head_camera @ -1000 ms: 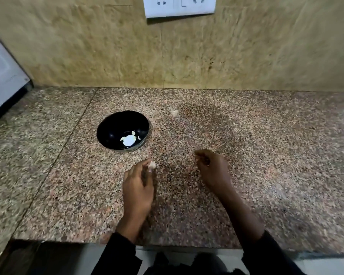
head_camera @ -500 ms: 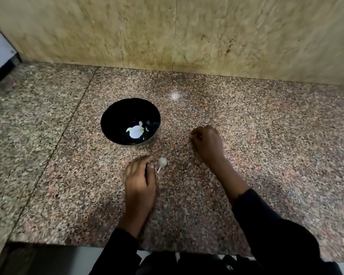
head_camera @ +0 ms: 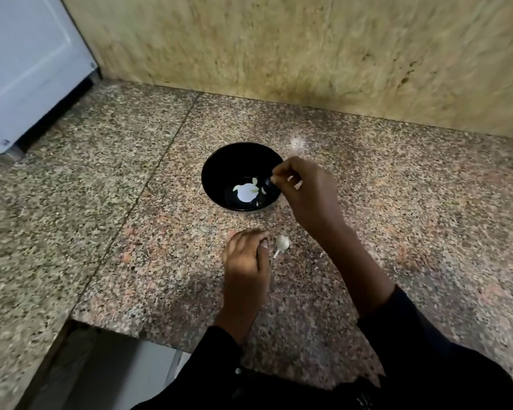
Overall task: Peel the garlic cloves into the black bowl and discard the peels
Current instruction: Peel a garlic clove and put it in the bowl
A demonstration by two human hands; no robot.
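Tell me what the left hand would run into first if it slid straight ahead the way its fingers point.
The left hand rests on the counter with fingers aimed away from the person. Straight ahead lies bare granite, then probably the black bowl. The garlic piece sits just right of that line, likely missed.

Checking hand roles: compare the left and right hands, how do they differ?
The left hand rests low on the counter beside the garlic piece; the right hand is raised over the black bowl rim. The left's fingers lie loosely curled; the right's fingertips are pinched together. Both wear dark sleeves.

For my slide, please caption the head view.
Right hand over round black bowl; left hand beside white garlic piece.
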